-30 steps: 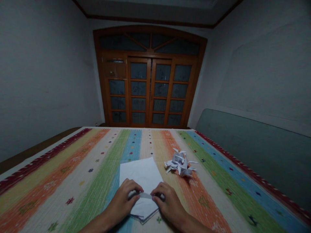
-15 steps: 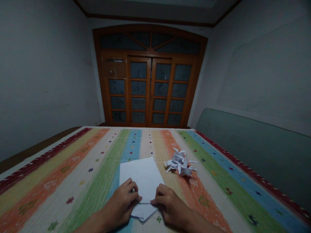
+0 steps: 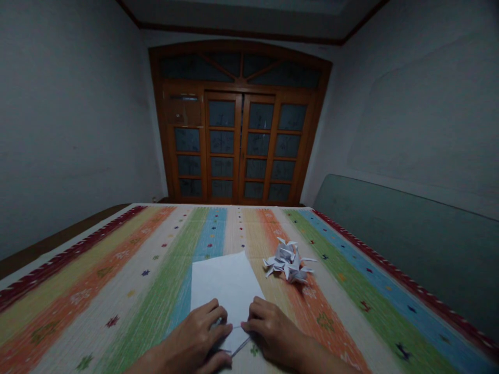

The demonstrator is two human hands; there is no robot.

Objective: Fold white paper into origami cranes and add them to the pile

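White paper sheet [image 3: 224, 278] down on the striped cloth [image 3: 128, 275], and left hand [image 3: 193, 337] and right hand [image 3: 273, 332] pinch its near fold, fingers narrow and gripping, folded paper pieces [image 3: 288, 264] just right!

matt paper sheet [image 3: 223, 280], rough woven cloth [image 3: 128, 265], glossy wood door [image 3: 239, 156]

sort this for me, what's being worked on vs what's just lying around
Being worked on:
white paper sheet, folded at its near end
left hand
right hand

Just lying around:
spiky folded-paper cluster
striped cloth beneath everything
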